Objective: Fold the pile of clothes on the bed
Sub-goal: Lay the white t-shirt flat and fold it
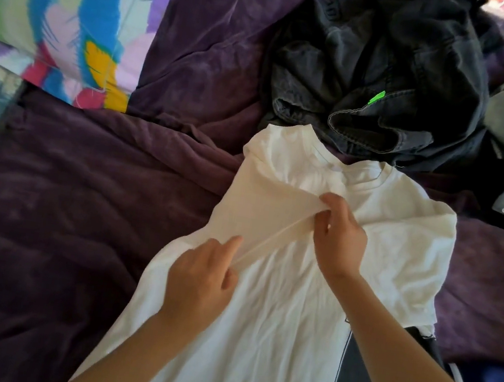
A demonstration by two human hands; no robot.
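Head view: I record left hand (201, 281) and right hand (340, 236) pinching a raised side fold of the white T-shirt (254, 338). It lies beneath the fingers on the bed (42, 225), collar beyond, right hand nearer.

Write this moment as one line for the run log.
step: fold white T-shirt | left hand: pinches sleeve hem | right hand: pinches same hem | unfolded: dark denim garment | surface: purple blanket

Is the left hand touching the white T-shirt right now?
Touching. The head view shows the left hand pinching a lifted fold of the white T-shirt between thumb and index finger; the right hand grips the same fold higher up.
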